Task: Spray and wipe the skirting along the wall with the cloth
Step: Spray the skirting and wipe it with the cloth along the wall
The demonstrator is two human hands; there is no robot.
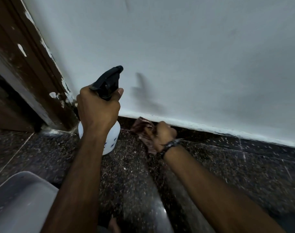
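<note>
My left hand (97, 106) grips the neck of a white spray bottle (113, 137) with a black trigger head (108, 79), held above the floor with the nozzle pointing at the pale wall. My right hand (162, 135) holds a dark reddish cloth (143, 126) bunched against the dark speckled skirting (219, 138) at the foot of the wall. A dark band sits on my right wrist. The cloth lies partly under my fingers.
A brown door frame (34, 68) with chipped white paint runs down at the left, meeting the floor near the bottle. The floor (130, 174) is dark speckled stone. A grey plastic container (21, 202) sits at the lower left.
</note>
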